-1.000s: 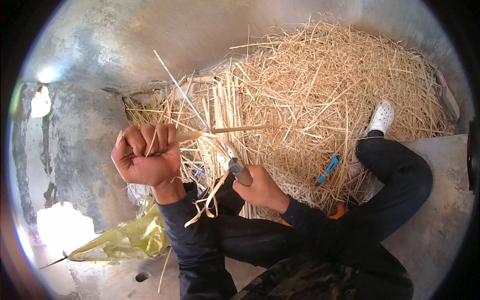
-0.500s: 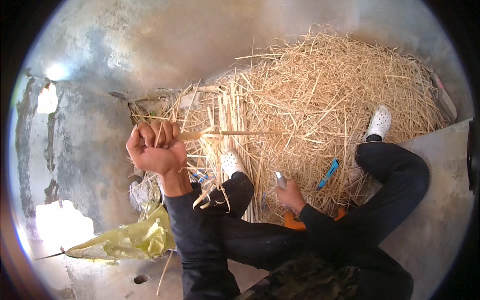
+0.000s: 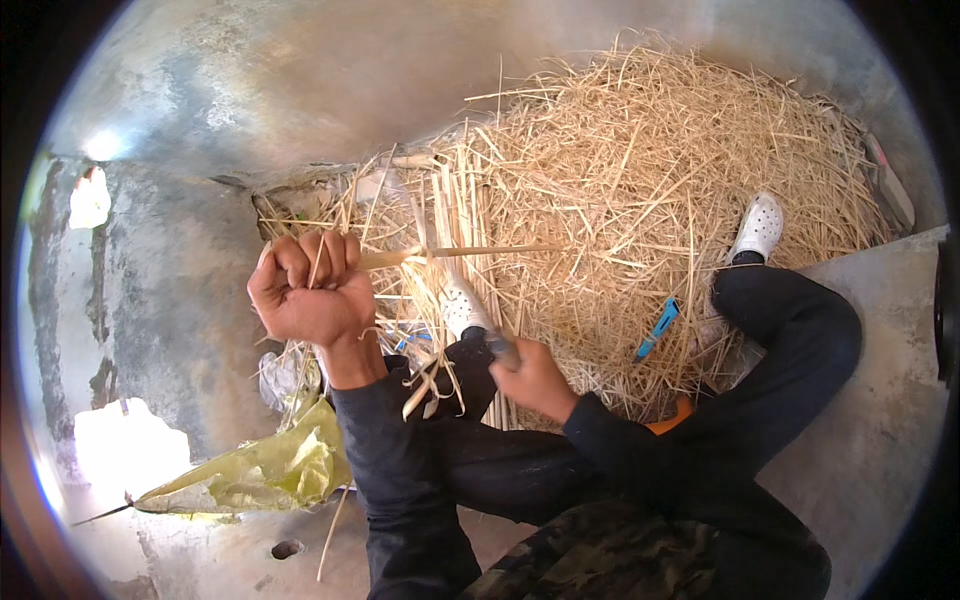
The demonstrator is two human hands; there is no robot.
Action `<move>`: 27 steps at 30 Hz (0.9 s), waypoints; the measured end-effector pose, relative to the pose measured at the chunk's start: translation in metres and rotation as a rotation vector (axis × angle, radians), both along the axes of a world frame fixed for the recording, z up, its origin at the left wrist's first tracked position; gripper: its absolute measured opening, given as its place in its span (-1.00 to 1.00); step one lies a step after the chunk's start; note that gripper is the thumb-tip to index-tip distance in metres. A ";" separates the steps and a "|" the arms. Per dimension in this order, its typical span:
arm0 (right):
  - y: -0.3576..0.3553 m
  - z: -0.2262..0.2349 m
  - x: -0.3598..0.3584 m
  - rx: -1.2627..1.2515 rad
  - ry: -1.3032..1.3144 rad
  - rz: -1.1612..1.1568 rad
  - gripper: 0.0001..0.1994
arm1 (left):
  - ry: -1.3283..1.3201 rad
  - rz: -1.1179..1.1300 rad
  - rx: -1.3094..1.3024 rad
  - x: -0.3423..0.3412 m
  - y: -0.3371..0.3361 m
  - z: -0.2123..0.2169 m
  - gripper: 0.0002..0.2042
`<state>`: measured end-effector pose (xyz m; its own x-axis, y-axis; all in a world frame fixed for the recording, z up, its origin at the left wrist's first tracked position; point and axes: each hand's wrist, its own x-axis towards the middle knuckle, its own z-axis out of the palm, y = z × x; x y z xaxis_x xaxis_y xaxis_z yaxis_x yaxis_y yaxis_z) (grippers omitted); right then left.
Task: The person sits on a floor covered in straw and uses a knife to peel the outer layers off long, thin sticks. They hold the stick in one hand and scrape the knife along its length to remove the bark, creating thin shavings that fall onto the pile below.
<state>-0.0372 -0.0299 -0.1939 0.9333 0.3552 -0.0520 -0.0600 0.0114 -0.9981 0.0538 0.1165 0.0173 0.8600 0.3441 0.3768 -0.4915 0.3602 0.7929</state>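
My left hand [image 3: 310, 290] is a raised fist gripping a thin pale cane strip [image 3: 470, 252], which points right over the straw. My right hand [image 3: 535, 380] sits lower, beside my knee, closed on a knife [image 3: 500, 348] with a dark blade that points up-left toward my left white shoe [image 3: 462, 305]. The knife is below the strip and does not touch it. Several loose slivers hang beneath my left wrist.
A big heap of pale straw-like strips [image 3: 640, 180] fills the floor ahead. My other white shoe [image 3: 757, 228] rests on it, and a blue tool [image 3: 655, 330] lies by my leg. A crumpled yellow plastic bag [image 3: 260, 475] lies at lower left on the concrete floor.
My right hand drew the knife down and right away from the strip, then came back up toward it. My left fist stayed closed on the strip, shifting slightly.
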 end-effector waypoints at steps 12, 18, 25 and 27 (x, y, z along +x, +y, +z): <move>-0.010 0.053 0.033 0.103 0.028 0.089 -0.79 | 0.022 -0.054 -0.002 0.007 -0.011 0.002 -0.64; -0.014 -0.070 0.034 0.000 0.162 -0.024 -0.86 | 0.008 -0.027 0.005 0.009 -0.016 0.003 -0.64; -0.006 0.001 0.050 0.147 0.029 0.093 -0.83 | -0.013 -0.072 -0.028 0.004 -0.006 0.002 -0.64; 0.003 0.051 0.048 0.191 -0.068 0.121 -0.81 | 0.003 -0.035 -0.029 0.003 -0.007 -0.001 -0.64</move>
<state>0.0111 -0.0270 -0.1432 0.8826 0.4617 0.0880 -0.0053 0.1971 -0.9804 0.0567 0.1095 0.0161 0.8728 0.3249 0.3643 -0.4758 0.3998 0.7835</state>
